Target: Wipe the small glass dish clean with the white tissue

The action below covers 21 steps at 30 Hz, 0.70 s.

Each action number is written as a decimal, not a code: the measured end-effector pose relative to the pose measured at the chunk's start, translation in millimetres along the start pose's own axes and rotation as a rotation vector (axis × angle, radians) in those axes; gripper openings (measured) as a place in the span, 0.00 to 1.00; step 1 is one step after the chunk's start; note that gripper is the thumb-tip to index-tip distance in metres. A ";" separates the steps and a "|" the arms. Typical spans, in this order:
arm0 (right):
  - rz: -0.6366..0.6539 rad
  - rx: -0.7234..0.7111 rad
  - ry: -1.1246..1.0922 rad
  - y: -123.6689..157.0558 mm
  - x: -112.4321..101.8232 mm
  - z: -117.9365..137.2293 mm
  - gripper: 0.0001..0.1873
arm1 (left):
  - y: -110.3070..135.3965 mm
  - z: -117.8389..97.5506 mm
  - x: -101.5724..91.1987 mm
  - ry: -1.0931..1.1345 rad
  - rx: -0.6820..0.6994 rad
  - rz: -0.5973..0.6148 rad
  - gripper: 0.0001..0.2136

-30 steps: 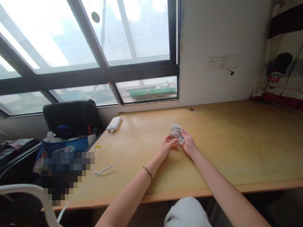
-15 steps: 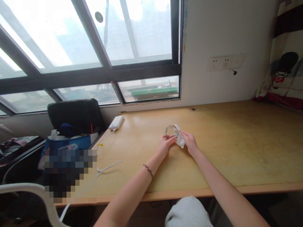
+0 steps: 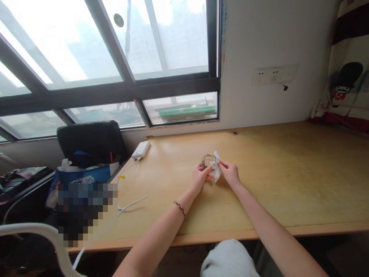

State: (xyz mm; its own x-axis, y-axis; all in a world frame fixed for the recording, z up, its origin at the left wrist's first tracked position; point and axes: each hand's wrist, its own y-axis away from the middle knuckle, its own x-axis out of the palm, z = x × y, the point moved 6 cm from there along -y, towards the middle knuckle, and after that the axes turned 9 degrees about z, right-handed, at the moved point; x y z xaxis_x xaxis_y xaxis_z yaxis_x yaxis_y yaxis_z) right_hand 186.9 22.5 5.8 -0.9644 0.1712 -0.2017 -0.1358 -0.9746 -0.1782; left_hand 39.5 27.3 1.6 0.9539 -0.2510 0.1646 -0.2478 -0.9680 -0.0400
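My left hand [image 3: 201, 175] is closed on the lower left side of a ring-shaped metallic piece [image 3: 205, 158], which looks like a bangle. Pinched in my right hand [image 3: 230, 172] is a thin white tissue [image 3: 216, 176], its upper corner sticking up and its lower part hanging down. The tissue lies against the right side of the bangle, and part of it shows inside the ring. Both hands are held close together over the wooden table [image 3: 276, 184]. A braided bracelet [image 3: 180, 208] circles my left wrist.
A white power bank [image 3: 141, 149] with a white cable [image 3: 132, 202] lies at the table's left edge. Beyond it stands a black chair [image 3: 91, 138] with a blue bag [image 3: 100, 172]. Wall sockets [image 3: 268, 76] are above the table; a curtain [image 3: 346, 73] hangs at right.
The tissue has shifted slightly left and now stands more upright against the bangle. The bangle has turned a little in my left hand, and my right fingers have moved slightly.
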 end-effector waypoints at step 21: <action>0.113 0.238 -0.188 3.6 14.8 -24.9 0.15 | 6.6 -5.7 13.8 -0.073 0.196 0.120 0.19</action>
State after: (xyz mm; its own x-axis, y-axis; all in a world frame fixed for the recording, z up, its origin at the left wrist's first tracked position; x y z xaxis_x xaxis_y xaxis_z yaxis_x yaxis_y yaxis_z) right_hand 177.8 25.1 -21.8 -0.9984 0.0525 -0.0218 -0.0539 -0.9961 0.0702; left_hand 50.1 17.4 9.3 0.9310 -0.3571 0.0761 -0.3294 -0.9113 -0.2470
